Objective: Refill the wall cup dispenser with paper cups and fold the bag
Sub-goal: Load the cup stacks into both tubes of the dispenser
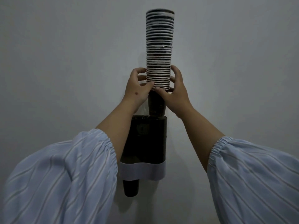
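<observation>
Dim light, plain grey wall [64, 54] all round, and the landmark here is the tall dark rectangular wall cup dispenser [146, 139], fixed upright mid-frame w/ a pale band across its lower end.

Left of the dispenser: a puffy light-blue striped sleeve [56, 178], elastic cuff pushed up the forearm, arm reaching up past the dispenser's left edge. The left hand [137, 88] sits above the dispenser's top, fingers curled round the left side of the tall stack of dark paper cups with white rims [159, 46], thumb pressed on the lowest rims. Firm wrap, closed on the stack.

Straight above the dispenser: the stack stands upright, bottom cup's dark body pointing down, its base right at the dispenser's top opening; can't tell if it's inside yet. A bit of clear plastic [143, 110] shows just left of that bottom cup, at the dispenser's top edge; can't tell what it belongs to. Below the dispenser's pale band, one dark cup [131, 187] pokes out of the bottom, left side.

Right of the dispenser: the right hand [175, 92] mirrors the left, fingers round the stack's right side, thumb across the front on the lowest rims, touching near the left thumb. Also closed on the stack. Its forearm runs down to a matching blue striped right sleeve [252, 178].
</observation>
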